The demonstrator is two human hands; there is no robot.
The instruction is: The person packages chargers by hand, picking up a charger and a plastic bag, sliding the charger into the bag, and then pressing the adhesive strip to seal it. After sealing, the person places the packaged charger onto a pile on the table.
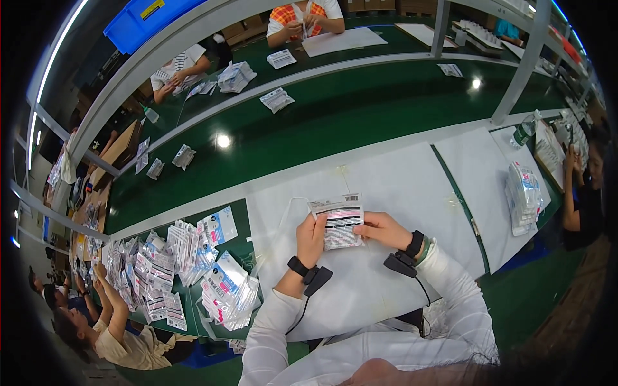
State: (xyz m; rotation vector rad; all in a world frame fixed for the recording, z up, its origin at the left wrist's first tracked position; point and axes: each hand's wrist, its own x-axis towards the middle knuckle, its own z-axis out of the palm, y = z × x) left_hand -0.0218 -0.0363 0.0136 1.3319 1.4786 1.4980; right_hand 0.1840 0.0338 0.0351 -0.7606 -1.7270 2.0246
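Note:
Between my two hands is a small printed plastic pouch, its text side with a barcode facing up, held over the white work sheet. My left hand is closed on its left edge, the thumb lying on the front. On the right edge, my right hand pinches the pouch, thumb on top. The pouch looks filled out rather than flat; what is inside is hidden. Fingers behind it cannot be seen. A large pile of similar flat pouches lies to the left, with another stack nearer me.
A green conveyor belt crosses beyond the white sheet, carrying a few pouches. Metal frame posts rise over it. Stacked pouches and a bottle stand at right. Co-workers sit across and on both sides.

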